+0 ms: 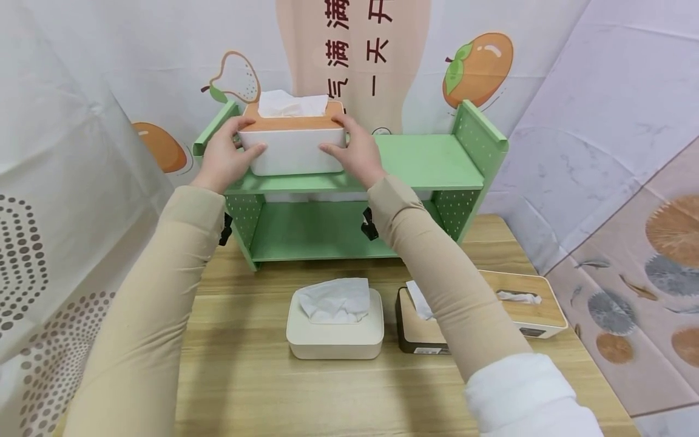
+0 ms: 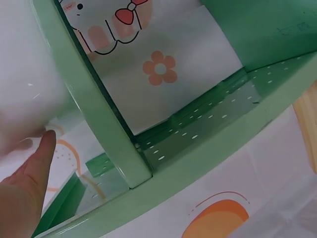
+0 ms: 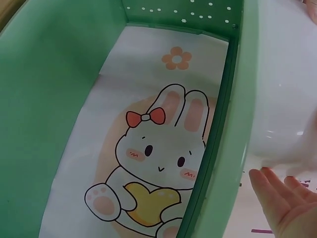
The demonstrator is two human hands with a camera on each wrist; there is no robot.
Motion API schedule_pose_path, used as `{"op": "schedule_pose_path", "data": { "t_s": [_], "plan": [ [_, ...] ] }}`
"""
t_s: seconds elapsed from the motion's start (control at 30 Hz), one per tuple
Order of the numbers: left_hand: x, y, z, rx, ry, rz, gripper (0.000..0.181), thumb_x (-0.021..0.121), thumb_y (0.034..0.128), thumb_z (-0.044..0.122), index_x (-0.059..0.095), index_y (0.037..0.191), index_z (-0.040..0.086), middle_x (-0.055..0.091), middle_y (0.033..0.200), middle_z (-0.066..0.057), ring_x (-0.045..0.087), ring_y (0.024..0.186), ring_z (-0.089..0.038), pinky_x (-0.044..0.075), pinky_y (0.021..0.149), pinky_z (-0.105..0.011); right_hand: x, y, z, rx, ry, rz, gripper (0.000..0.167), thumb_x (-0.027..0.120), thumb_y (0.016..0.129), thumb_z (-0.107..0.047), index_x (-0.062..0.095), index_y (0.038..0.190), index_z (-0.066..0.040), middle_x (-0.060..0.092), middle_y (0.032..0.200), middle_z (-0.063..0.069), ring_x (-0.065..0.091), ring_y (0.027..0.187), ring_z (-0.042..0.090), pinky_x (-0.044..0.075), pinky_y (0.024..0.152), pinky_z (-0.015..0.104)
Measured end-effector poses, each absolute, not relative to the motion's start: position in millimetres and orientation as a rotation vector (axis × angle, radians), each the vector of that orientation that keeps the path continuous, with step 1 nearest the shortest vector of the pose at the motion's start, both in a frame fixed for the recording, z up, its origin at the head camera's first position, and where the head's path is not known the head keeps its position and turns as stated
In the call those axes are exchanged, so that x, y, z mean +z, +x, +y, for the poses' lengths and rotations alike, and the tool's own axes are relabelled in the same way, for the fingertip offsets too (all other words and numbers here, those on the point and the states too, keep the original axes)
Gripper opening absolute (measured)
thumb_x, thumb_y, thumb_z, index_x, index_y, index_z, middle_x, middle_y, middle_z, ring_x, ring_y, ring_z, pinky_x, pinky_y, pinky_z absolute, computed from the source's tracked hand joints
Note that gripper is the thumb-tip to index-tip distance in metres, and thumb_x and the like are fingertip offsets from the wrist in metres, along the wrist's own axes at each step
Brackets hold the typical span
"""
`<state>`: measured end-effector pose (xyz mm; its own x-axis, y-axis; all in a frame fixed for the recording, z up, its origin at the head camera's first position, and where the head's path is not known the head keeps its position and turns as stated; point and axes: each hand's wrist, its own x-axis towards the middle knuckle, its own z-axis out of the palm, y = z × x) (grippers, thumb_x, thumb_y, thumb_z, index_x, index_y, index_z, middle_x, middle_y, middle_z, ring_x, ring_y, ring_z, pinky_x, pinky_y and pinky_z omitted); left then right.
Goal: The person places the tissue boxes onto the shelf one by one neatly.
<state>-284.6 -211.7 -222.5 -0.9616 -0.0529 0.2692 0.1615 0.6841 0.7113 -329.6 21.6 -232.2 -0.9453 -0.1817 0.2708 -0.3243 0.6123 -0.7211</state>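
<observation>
A white tissue box with an orange-brown lid and tissue sticking out of its top is at the left part of the upper shelf of a green rack. My left hand grips its left end, thumb on the front face and fingers near the lid's edge. At the opposite end my right hand holds it in the same way. Whether its base touches the shelf cannot be told. Both wrist views show the hands only partly, with the box cut off by the frame.
Below the rack, a cream tissue box stands on the wooden table. Further right are a dark-sided tissue box, partly behind my right sleeve, and a wood-topped one. Black clips are at the rack's lower level.
</observation>
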Motion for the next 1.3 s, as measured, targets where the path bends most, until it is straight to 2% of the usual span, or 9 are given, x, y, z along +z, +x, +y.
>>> {"op": "schedule_pose_path", "data": {
  "t_s": [0.13, 0.33, 0.47, 0.6, 0.83, 1.07, 1.3],
  "plan": [
    [-223, -283, -213, -1.149, -0.088, -2.63, 0.061, 0.058, 0.0936, 0.03, 0.032, 0.147, 0.017, 0.028, 0.155, -0.005, 0.041, 0.134, -0.031, 0.04, 0.105, -0.045, -233, -328, 25, 1.259, 0.456, -2.665, 0.066, 0.068, 0.087, -0.034, 0.038, 0.145, -0.025, 0.041, 0.148, -0.003, 0.052, 0.122, 0.017, 0.045, 0.098, 0.027],
    [-220, -281, -213, -1.117, -0.059, -2.617, 0.066, 0.057, 0.0931, 0.035, 0.026, 0.15, 0.02, 0.024, 0.157, 0.0, 0.033, 0.139, -0.026, 0.035, 0.109, -0.043, -231, -325, 34, 1.231, 0.484, -2.663, 0.065, 0.065, 0.088, -0.037, 0.036, 0.146, -0.025, 0.039, 0.149, -0.006, 0.053, 0.121, 0.021, 0.043, 0.1, 0.029],
    [-218, -277, -211, -1.078, -0.076, -2.575, 0.067, 0.057, 0.0927, 0.037, 0.028, 0.149, 0.019, 0.021, 0.157, 0.0, 0.022, 0.143, -0.02, 0.023, 0.116, -0.039, -231, -321, 42, 1.273, 0.498, -2.639, 0.067, 0.065, 0.088, -0.039, 0.034, 0.147, -0.026, 0.035, 0.151, -0.006, 0.052, 0.122, 0.021, 0.043, 0.1, 0.031],
    [-224, -265, -207, -1.021, -0.149, -2.514, 0.066, 0.061, 0.0916, 0.034, 0.031, 0.148, 0.016, 0.021, 0.157, -0.005, 0.016, 0.145, -0.018, 0.016, 0.117, -0.037, -235, -310, 52, 1.357, 0.527, -2.589, 0.067, 0.067, 0.088, -0.036, 0.035, 0.146, -0.025, 0.035, 0.15, -0.001, 0.052, 0.122, 0.022, 0.045, 0.098, 0.032],
    [-258, -238, -199, -0.989, -0.267, -2.366, 0.066, 0.067, 0.0889, 0.023, 0.035, 0.145, 0.009, 0.019, 0.155, -0.013, 0.02, 0.143, -0.026, 0.022, 0.115, -0.047, -260, -283, 64, 1.456, 0.674, -2.508, 0.063, 0.068, 0.088, -0.025, 0.039, 0.144, -0.014, 0.039, 0.145, 0.012, 0.054, 0.12, 0.028, 0.045, 0.1, 0.042],
    [-302, -213, -194, -1.049, -0.371, -2.302, 0.062, 0.07, 0.0858, 0.012, 0.04, 0.139, 0.001, 0.029, 0.149, -0.023, 0.024, 0.14, -0.036, 0.019, 0.113, -0.055, -296, -258, 83, 1.527, 0.734, -2.488, 0.054, 0.065, 0.09, -0.018, 0.044, 0.139, -0.007, 0.044, 0.142, 0.011, 0.053, 0.12, 0.027, 0.043, 0.102, 0.041],
    [-346, -186, -191, -1.14, -0.397, -2.35, 0.063, 0.071, 0.0829, 0.005, 0.041, 0.138, -0.002, 0.032, 0.147, -0.023, 0.032, 0.135, -0.039, 0.031, 0.108, -0.053, -336, -232, 102, 1.524, 0.792, -2.52, 0.05, 0.063, 0.091, -0.012, 0.045, 0.138, -0.007, 0.046, 0.138, 0.013, 0.052, 0.12, 0.029, 0.043, 0.103, 0.039]
  ]
}}
